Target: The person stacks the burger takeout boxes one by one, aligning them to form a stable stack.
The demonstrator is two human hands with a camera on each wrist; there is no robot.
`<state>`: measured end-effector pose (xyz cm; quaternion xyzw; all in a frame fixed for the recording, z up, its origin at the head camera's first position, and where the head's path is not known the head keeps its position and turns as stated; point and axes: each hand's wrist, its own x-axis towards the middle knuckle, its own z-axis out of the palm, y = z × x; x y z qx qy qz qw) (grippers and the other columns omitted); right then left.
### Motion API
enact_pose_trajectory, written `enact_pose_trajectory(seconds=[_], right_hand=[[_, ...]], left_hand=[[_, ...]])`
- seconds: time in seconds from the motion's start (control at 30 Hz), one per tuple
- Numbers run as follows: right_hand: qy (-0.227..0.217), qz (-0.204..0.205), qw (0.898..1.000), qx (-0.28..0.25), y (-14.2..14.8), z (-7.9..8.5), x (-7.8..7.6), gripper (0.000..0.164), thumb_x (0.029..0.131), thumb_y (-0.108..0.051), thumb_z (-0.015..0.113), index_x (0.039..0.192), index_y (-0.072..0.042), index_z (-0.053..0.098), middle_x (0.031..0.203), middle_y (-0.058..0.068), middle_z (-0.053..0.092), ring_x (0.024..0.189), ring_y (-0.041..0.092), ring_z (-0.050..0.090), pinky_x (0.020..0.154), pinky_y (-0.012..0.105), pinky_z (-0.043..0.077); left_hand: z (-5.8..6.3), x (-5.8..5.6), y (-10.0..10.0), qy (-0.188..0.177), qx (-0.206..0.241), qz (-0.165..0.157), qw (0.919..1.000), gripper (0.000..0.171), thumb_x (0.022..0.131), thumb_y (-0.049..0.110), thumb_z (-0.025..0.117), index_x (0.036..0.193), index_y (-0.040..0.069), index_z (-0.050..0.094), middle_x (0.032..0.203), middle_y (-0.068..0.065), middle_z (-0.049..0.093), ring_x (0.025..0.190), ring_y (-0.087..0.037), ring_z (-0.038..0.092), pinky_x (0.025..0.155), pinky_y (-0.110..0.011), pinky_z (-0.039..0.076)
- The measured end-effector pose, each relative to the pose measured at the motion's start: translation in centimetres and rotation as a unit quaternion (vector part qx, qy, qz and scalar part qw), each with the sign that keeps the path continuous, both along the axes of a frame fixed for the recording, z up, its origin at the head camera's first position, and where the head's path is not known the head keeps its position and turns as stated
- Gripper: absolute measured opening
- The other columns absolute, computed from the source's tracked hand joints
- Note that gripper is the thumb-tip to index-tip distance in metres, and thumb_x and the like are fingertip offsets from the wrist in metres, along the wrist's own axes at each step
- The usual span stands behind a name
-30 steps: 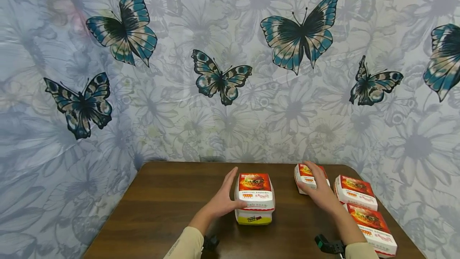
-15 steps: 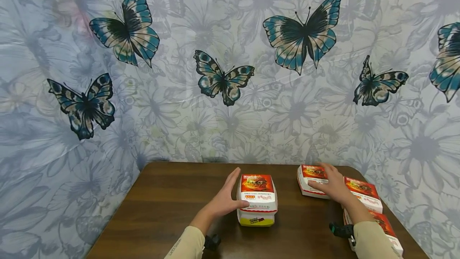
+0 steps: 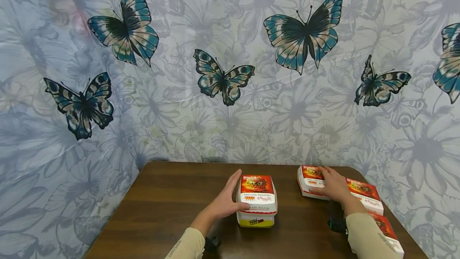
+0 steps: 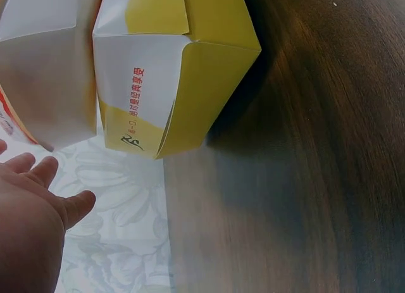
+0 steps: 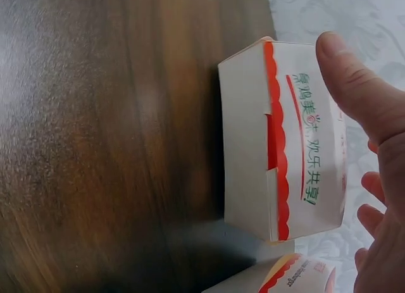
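Two burger boxes are stacked near the middle of the table: a red-and-white burger box [image 3: 256, 195] on top of a yellow-and-white one [image 3: 256, 222]. My left hand [image 3: 224, 199] stands beside the stack's left side with fingers spread, apart from the boxes in the left wrist view. My right hand [image 3: 335, 187] hovers at a red-and-white burger box [image 3: 310, 181] at the table's back right. In the right wrist view its thumb [image 5: 351, 71] overlaps that box's upper edge, while the fingers stay off to the side; whether the thumb touches is unclear.
Two more burger boxes stand at the right: one box [image 3: 364, 191] right beside my right hand, the other box [image 3: 389, 231] partly behind the right sleeve. The brown wooden table [image 3: 161, 203] ends at a butterfly-patterned cloth backdrop [image 3: 230, 131].
My right hand has moved right over the back-right box, and its thumb and fingers look lower now. The left hand and the stack stay nearly the same.
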<state>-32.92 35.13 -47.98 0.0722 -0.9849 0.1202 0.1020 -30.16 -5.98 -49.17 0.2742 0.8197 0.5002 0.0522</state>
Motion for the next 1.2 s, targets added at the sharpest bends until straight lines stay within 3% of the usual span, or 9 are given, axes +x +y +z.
enact_pose_trajectory(seconds=[0.33,0.6,0.8,1.07,1.2], right_hand=[[-0.048,-0.009,0.999,-0.005,0.4,0.1,-0.9,0.107,0.068,-0.062,0.075,0.144,0.001,0.035,0.145,0.033,0.031,0.127,0.059,0.028,0.096,0.077,0.020],[-0.088,-0.001,0.996,-0.002,1.6,0.1,-1.6,0.115,0.063,-0.070,0.074,0.146,-0.002,0.031,0.148,0.032,0.028,0.130,0.059,0.025,0.096,0.079,0.018],[-0.109,0.008,0.994,-0.016,2.6,-0.3,-2.4,0.119,0.061,-0.073,0.073,0.148,-0.004,0.030,0.152,0.029,0.024,0.136,0.057,0.015,0.098,0.079,0.010],[-0.144,0.002,0.990,-0.002,2.3,0.7,-1.8,0.109,0.069,-0.065,0.072,0.147,0.000,0.032,0.151,0.030,0.025,0.136,0.058,0.014,0.099,0.079,0.010],[-0.132,0.004,0.991,0.014,1.9,0.8,-1.7,0.098,0.076,-0.059,0.068,0.145,0.002,0.035,0.148,0.032,0.029,0.133,0.060,0.020,0.098,0.078,0.016]], left_hand=[[0.1,-0.1,0.0,0.003,0.007,-0.001,1.0000,0.106,0.075,0.051,0.076,0.153,0.038,0.005,0.163,0.005,0.003,0.149,-0.027,0.011,0.112,-0.061,0.025],[0.3,0.0,0.0,0.002,0.005,-0.008,1.0000,0.106,0.076,0.054,0.075,0.153,0.038,0.004,0.163,0.004,0.002,0.150,-0.028,0.009,0.112,-0.062,0.024],[0.1,0.1,0.1,0.002,0.009,-0.009,0.9999,0.106,0.076,0.054,0.074,0.153,0.038,0.003,0.163,0.005,0.000,0.150,-0.028,0.007,0.112,-0.063,0.023],[-0.3,-0.1,0.3,0.008,0.011,-0.004,0.9999,0.107,0.076,0.052,0.075,0.154,0.036,0.005,0.163,0.005,0.002,0.150,-0.025,0.008,0.113,-0.061,0.023],[-0.3,-0.2,0.3,0.006,0.018,-0.002,0.9998,0.107,0.075,0.048,0.077,0.154,0.034,0.005,0.163,0.003,0.002,0.149,-0.025,0.008,0.113,-0.061,0.022]])
